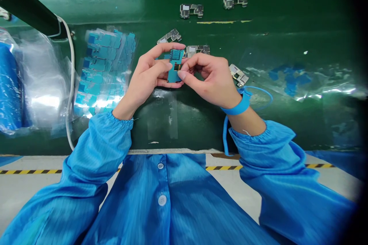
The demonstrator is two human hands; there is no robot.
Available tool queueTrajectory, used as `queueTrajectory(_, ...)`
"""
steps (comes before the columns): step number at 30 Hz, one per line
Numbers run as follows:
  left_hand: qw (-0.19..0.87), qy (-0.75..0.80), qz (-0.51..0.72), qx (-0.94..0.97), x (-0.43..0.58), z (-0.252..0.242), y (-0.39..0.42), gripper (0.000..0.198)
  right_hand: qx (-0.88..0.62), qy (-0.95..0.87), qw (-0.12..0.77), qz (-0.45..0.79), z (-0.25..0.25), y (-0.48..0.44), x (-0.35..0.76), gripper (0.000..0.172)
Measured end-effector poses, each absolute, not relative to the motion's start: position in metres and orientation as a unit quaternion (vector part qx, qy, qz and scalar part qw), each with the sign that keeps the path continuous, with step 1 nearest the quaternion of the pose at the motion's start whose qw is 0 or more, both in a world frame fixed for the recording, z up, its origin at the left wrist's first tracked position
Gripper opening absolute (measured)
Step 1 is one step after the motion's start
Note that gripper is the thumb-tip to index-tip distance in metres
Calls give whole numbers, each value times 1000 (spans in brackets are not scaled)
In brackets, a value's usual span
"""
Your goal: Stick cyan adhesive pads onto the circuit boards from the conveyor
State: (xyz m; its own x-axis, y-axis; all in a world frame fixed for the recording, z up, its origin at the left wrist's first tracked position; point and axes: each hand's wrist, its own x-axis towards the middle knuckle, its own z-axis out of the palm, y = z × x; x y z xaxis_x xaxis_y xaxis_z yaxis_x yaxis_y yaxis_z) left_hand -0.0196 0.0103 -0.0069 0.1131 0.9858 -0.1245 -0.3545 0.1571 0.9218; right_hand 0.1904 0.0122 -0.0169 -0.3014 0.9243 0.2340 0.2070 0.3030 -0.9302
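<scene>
My left hand [147, 72] holds a small circuit board [173, 75] by its edges, fingers at its top and bottom and the thumb on its left side. Teal-blue film covers much of the board, with a dark opening in the middle. My right hand [214, 78] is closed in a pinch at the board's right edge, thumb and forefinger against it. Whatever lies between those fingertips is too small to make out. Just behind the hands, one bare circuit board [198, 49] and another tilted circuit board [171, 36] lie on the green mat [195, 122].
Left of my hands lie sheets of teal film pieces [97, 65]. Beyond a white cable [70, 84] are clear plastic bags [43, 80] and a blue wrapped bundle [10, 88]. More circuit boards [191, 10] lie farther back. A coiled cord [225, 138] hangs from my blue wrist strap [238, 105].
</scene>
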Motion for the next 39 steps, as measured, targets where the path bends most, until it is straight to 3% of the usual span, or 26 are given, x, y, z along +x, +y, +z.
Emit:
queueTrajectory(3,694,375,423,446,-22,-6,13,46,-413,-688,422,421,-16,12,190,25)
queueTrajectory(17,672,353,429,490,-22,-13,15,70,-413,-682,432,421,-14,12,189,29)
queueTrajectory(30,678,392,482,393,-23,12,6,70,-433,-644,489,399,-8,16,192,47)
queueTrajectory(39,625,413,500,434,-19,7,3,52,-387,-689,440,426,-9,14,185,33)
